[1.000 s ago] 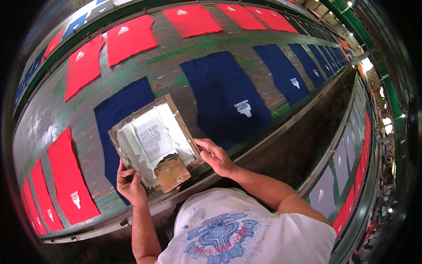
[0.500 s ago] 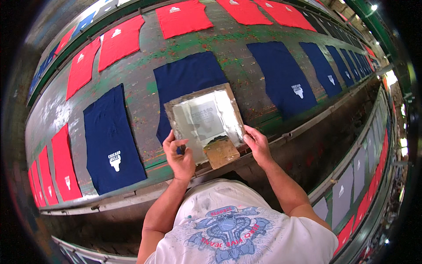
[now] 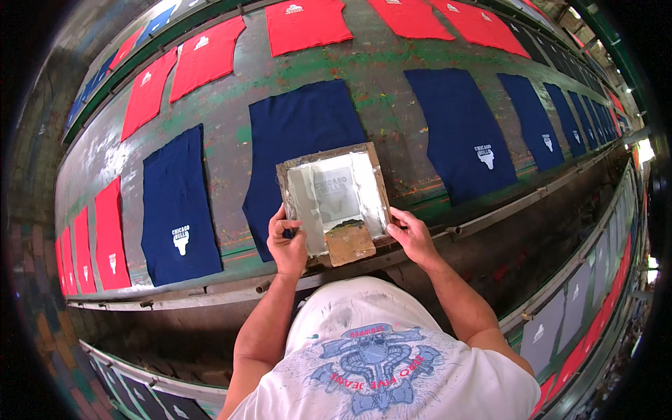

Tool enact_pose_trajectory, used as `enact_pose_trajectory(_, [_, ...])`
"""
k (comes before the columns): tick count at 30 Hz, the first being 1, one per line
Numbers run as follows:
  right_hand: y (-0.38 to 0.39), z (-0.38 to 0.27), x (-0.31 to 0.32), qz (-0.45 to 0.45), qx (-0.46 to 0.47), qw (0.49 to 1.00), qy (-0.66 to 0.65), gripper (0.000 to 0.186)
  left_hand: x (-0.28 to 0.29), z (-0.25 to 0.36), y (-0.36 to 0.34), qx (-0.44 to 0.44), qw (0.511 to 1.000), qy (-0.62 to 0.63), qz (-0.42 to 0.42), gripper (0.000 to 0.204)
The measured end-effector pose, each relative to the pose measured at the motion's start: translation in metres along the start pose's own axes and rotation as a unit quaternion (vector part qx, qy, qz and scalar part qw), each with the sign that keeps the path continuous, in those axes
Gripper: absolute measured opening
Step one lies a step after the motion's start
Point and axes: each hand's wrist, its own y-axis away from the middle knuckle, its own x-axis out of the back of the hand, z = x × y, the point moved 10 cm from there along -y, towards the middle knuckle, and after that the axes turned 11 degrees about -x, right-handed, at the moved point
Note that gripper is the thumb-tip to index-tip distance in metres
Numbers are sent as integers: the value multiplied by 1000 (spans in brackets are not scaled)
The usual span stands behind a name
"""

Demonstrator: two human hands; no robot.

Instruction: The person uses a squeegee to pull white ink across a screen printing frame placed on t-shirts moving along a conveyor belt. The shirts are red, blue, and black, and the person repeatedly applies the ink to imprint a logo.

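Both hands grip a wood-rimmed printing screen (image 3: 382, 185) by its sides near the close edge. My left hand (image 3: 287, 241) is closed on the left rim, and my right hand (image 3: 413, 238) pinches the right rim. White ink smears the inside of the screen around a design on its mesh. A brown squeegee (image 3: 352, 245) with dark ink along its edge leans inside the near end. Beyond and partly beneath the screen lies a navy fabric piece (image 3: 302, 119); no print shows on its visible part. Whether the screen touches the fabric, I cannot tell.
A long, paint-spotted table (image 3: 231, 161) spreads ahead, with a metal rail (image 3: 483, 218) along its near edge. Navy pieces with white prints lie left (image 3: 183, 210) and right (image 3: 465, 133). Red pieces (image 3: 308, 28) line the far side. Another table with grey pieces (image 3: 542, 332) stands lower right.
The screen has turned to sit squarer to the table, its far end swinging slightly right. Both hands keep their hold on it. The whole view has shifted a little.
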Motion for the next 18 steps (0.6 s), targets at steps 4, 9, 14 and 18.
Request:
enact_pose_trajectory(4, [7, -14, -1, 28, -33, 999, 18, 55, 2, -19, 1, 48, 997, 59, 11, 22])
enact_pose_trajectory(9, [67, -104, -45, 36, 343, 896, 280, 56, 3, -29, 3, 64, 996, 64, 1, 20])
enact_pose_trajectory(14, [69, -115, -96, -17, 370, 852, 370, 38, 4, -27, 1, 52, 998, 43, -10, 17])
enact_pose_trajectory(18, [64, -129, -103, -13, 380, 853, 358, 38, 3, -28, 4, 67, 996, 56, -7, 16])
